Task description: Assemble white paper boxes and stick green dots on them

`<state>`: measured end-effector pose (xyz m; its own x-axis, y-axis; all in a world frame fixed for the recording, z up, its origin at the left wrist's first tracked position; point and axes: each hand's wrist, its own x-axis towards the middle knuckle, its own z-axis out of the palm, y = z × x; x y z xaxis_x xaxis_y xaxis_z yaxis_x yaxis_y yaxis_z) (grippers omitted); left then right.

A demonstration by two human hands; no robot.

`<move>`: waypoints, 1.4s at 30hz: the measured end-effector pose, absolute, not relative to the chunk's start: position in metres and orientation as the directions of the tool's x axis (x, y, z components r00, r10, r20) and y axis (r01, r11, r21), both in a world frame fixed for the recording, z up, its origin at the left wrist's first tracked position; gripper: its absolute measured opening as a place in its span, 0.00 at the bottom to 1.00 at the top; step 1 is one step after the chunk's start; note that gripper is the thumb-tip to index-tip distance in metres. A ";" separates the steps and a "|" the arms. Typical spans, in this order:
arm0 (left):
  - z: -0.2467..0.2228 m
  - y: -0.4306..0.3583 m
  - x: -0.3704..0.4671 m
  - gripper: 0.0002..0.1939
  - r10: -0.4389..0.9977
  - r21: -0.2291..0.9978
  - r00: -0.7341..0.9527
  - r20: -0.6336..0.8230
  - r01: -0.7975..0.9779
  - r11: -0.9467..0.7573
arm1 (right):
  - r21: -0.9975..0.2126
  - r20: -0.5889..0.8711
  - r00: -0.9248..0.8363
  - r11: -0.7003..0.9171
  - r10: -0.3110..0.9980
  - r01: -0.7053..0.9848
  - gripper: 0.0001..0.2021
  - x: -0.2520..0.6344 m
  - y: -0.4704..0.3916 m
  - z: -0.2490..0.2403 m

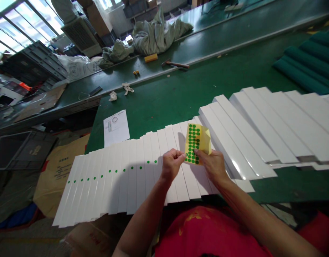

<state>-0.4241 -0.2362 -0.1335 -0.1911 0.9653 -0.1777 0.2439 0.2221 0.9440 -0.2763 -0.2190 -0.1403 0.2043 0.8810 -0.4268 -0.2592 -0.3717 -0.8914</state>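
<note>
My right hand (214,162) grips a yellow sheet of round green stickers (193,142) by its lower right side, thumb on the front. At the sheet's lower left edge, my left hand (173,163) is closed in a pinch, its fingertips by a corner sticker. Whether a sticker is between those fingertips I cannot make out. Beneath both hands lies a row of overlapping white flat boxes (132,153). Those to the left each carry one green dot (109,171), in a line across them. The strips under and right of my left hand show no dots.
More white boxes (247,132) overlap at the right. A printed paper (116,127) lies behind the row. Farther back are a hammer (177,64), crumpled scraps (127,88), a yellow block (150,58) and wrinkled sacks (153,35). Dark green rolls (308,64) lie at the right.
</note>
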 end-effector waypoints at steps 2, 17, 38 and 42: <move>-0.135 -0.232 -0.437 0.11 0.946 0.943 -0.206 -0.250 0.169 0.286 | -0.882 -0.441 0.225 -0.372 0.869 -0.289 0.15 -0.273 -0.218 -0.137; -0.142 -0.221 -0.427 0.07 0.950 0.722 -0.155 -0.273 0.619 0.308 | -0.903 -0.395 0.396 -0.272 0.829 -0.331 0.17 -0.252 -0.214 -0.144; -0.134 -0.225 -0.422 0.03 0.998 0.441 -0.028 -0.058 0.896 0.051 | -0.911 -0.364 0.516 -0.181 0.775 -0.372 0.15 -0.260 -0.236 -0.132; -0.121 -0.228 -0.414 0.11 0.990 0.649 0.099 -0.098 0.761 -0.012 | -0.926 -0.338 0.575 -0.154 0.745 -0.345 0.14 -0.266 -0.246 -0.124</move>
